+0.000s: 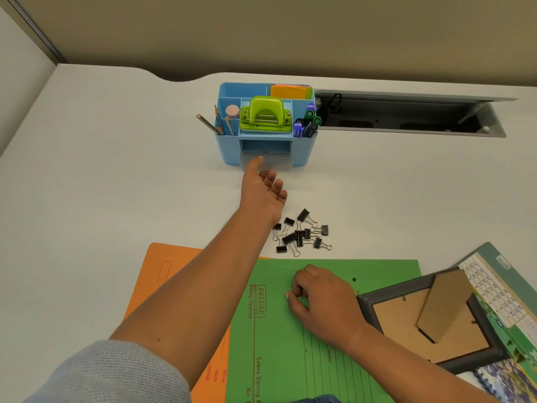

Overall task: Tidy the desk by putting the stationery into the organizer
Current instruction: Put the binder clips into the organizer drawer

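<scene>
A light blue plastic desk organizer (232,152) stands on the white desk (101,170) in the upper middle of the frame. Its top compartments hold a lime green hole punch (265,115), wooden pencils (216,123) at its left side, blue and green pens (308,122) at its right side, and orange sticky notes (290,91) at the back. A small translucent drawer (279,162) juts out from the organizer's lower front.

The left hand (263,190) reaches up the frame, its grip open, one fingertip touching the drawer's front edge while the other fingers spread loose beside it. It holds nothing.

A loose heap of black binder clips (300,234) lies on the desk just below and right of that hand, near the centre of the frame, well apart from the organizer.

The right hand (316,295) rests on a green paper file folder (290,344) in the lower middle, fingers curled under in a loose closed grip; whether it pinches anything cannot be told. An orange folder (168,274) lies partly beneath the green one. At lower right a dark picture frame (374,306) lies face down over a calendar (488,274).
</scene>
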Demonstrator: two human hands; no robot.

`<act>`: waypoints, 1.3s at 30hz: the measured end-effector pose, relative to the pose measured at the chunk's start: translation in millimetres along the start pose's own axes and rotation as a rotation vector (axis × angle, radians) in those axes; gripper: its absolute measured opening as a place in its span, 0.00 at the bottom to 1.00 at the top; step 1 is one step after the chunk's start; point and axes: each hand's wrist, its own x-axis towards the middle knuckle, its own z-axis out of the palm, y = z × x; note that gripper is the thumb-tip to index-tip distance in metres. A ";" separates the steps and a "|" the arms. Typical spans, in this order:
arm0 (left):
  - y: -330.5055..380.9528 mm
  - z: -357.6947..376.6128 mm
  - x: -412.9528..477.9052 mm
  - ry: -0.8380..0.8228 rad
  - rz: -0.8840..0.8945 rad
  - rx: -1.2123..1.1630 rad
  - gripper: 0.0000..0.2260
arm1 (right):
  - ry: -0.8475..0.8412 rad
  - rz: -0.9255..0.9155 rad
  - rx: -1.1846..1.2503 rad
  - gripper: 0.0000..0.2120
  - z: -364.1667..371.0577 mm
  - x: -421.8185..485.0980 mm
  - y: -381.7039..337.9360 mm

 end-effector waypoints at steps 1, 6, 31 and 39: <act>-1.3 -1.9 -2.9 -0.011 -0.012 -0.009 0.11 | 0.006 -0.002 -0.006 0.09 -0.2 0.2 -0.3; -2.9 -9.8 -9.0 -0.033 -0.015 0.005 0.11 | 0.016 -0.002 -0.001 0.09 -1.2 0.7 -0.8; -27.5 -71.8 -43.9 -0.129 0.690 1.246 0.05 | -0.056 0.204 -0.028 0.08 -74.6 81.4 60.8; -14.9 -44.3 -50.5 -0.186 0.649 1.251 0.05 | 0.160 0.060 0.118 0.08 -93.3 85.3 35.7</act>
